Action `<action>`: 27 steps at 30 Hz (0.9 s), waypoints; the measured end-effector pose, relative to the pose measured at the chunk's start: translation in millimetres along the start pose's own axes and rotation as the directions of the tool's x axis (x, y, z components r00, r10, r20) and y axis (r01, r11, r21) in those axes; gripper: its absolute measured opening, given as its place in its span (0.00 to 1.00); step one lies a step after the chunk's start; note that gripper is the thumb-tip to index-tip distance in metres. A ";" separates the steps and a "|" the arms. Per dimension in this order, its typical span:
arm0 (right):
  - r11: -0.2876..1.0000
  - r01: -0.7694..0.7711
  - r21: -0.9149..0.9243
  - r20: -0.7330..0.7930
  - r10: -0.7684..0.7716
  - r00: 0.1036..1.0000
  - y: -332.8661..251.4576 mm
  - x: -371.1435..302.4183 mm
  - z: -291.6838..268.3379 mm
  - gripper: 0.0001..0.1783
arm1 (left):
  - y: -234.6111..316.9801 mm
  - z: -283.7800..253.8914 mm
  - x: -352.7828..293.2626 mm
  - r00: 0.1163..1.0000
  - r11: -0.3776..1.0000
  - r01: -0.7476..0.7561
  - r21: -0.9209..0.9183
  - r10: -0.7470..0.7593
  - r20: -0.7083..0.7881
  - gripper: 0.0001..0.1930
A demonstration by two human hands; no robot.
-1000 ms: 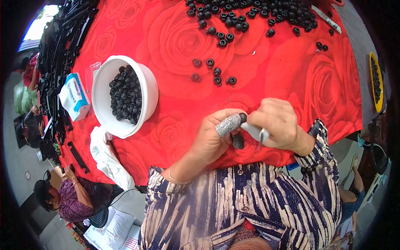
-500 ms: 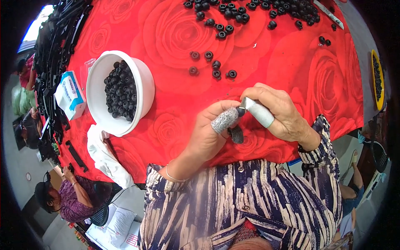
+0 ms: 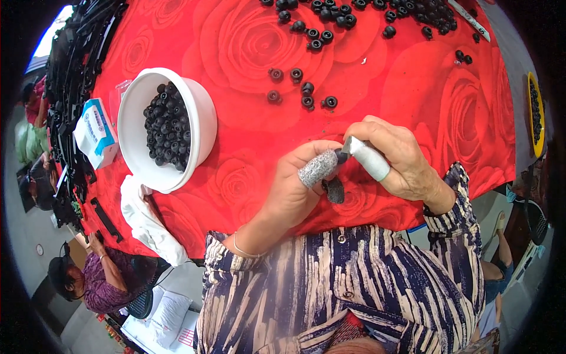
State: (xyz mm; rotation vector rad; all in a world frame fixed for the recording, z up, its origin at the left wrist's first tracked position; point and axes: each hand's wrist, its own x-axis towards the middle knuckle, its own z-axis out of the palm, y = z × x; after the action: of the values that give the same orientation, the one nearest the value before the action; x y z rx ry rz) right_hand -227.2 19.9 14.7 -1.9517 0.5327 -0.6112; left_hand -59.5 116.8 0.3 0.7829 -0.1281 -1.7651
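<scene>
Over the red rose-patterned tablecloth (image 3: 247,135), my left hand (image 3: 292,183) pinches a small round black part (image 3: 341,156). A speckled grey sleeve covers one of its digits, and a darker grey cover shows on another finger below. My right hand (image 3: 401,156) closes on a small metal blade (image 3: 355,145), whose edge meets the black part. White wrapping (image 3: 370,159) covers my right thumb. Several loose black parts (image 3: 307,88) lie beyond my hands. To the left, a white bowl (image 3: 203,121) holds many more of the same kind.
A larger pile of black parts (image 3: 407,9) spreads along the far side. Left of the bowl are a blue-and-white box (image 3: 94,133), a white cloth (image 3: 147,221) and long black strips (image 3: 76,71). A yellow tray (image 3: 535,112) stands far right. Another person (image 3: 97,274) works at lower left.
The view has shifted slightly, so the bowl appears a little farther left. My hands keep almost the same place; the blade has tilted slightly against the black part.
</scene>
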 end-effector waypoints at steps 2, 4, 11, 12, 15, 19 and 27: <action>1.000 -0.012 0.013 -0.033 0.012 0.999 0.0 0.6 0.9 0.09 | 0.8 -0.3 0.0 1.000 1.000 0.010 0.002 -0.010 0.012 0.12; 1.000 -0.027 0.001 -0.027 0.027 0.999 -0.4 0.2 1.4 0.11 | 1.5 0.9 -0.1 1.000 1.000 0.002 0.012 -0.002 0.011 0.12; 1.000 0.010 -0.029 -0.013 -0.010 1.000 0.5 0.5 1.2 0.10 | 0.7 0.5 -0.1 1.000 0.998 -0.020 0.052 0.020 -0.001 0.11; 1.000 0.009 -0.028 -0.013 -0.009 1.000 0.5 0.5 1.0 0.10 | 0.6 -0.4 -0.2 1.000 0.998 -0.019 0.051 0.019 -0.002 0.11; 1.000 0.010 -0.025 -0.007 -0.011 1.000 0.6 0.3 1.1 0.11 | 0.8 -2.2 -0.3 0.999 0.999 -0.026 0.026 0.025 0.041 0.11; 0.999 0.014 -0.035 -0.012 -0.014 1.000 0.6 0.2 1.3 0.11 | 1.7 0.1 -0.4 1.000 0.999 -0.016 0.043 0.016 0.010 0.11; 0.999 0.010 -0.040 -0.020 -0.011 1.000 3.0 -0.8 3.4 0.13 | 4.2 1.6 -0.5 0.999 0.999 0.039 0.020 -0.039 -0.034 0.11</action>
State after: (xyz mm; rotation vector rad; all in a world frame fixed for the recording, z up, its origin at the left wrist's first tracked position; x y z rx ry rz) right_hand -226.1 21.3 10.6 -1.9890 0.5514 -0.6321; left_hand -56.9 115.3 3.7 0.8344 -0.1090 -1.7889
